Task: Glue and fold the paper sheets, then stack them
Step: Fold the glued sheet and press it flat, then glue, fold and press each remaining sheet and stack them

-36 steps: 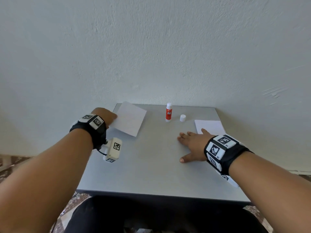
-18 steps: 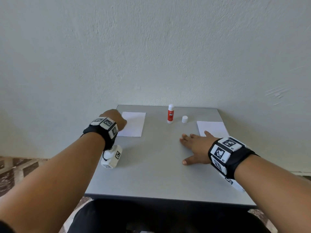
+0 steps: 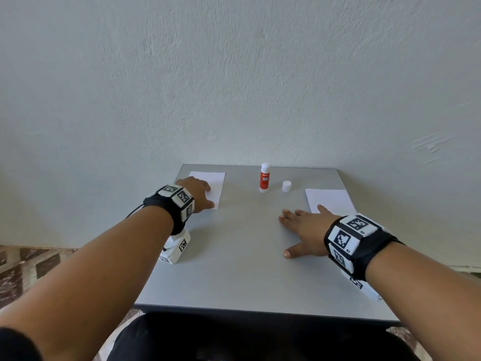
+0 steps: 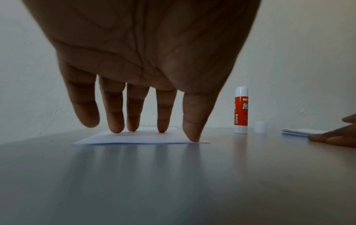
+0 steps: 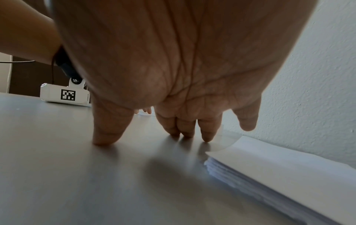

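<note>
A folded white sheet (image 3: pixel 217 182) (image 4: pixel 140 137) lies flat at the table's far left corner. My left hand (image 3: pixel 199 194) (image 4: pixel 154 132) presses on it with straight, spread fingers. A stack of white sheets (image 3: pixel 329 200) (image 5: pixel 269 164) (image 4: pixel 300 131) sits at the far right. My right hand (image 3: pixel 302 226) (image 5: pixel 173 137) lies flat on the bare table just left of that stack, fingertips down, holding nothing. An uncapped red and white glue stick (image 3: pixel 265 177) (image 4: pixel 240 110) stands at the back middle, its white cap (image 3: pixel 286 186) (image 4: pixel 260 127) beside it.
The grey table (image 3: pixel 234 269) stands against a white wall, and its left, right and near edges drop to a patterned floor (image 3: pixel 23 264). The left wrist's white camera box (image 3: pixel 177 247) (image 5: pixel 65 95) hangs just above the table.
My left hand has laid the tilted, lifted sheet flat and squared it at the far left corner, and now presses on it. The right hand has stayed flat in place.
</note>
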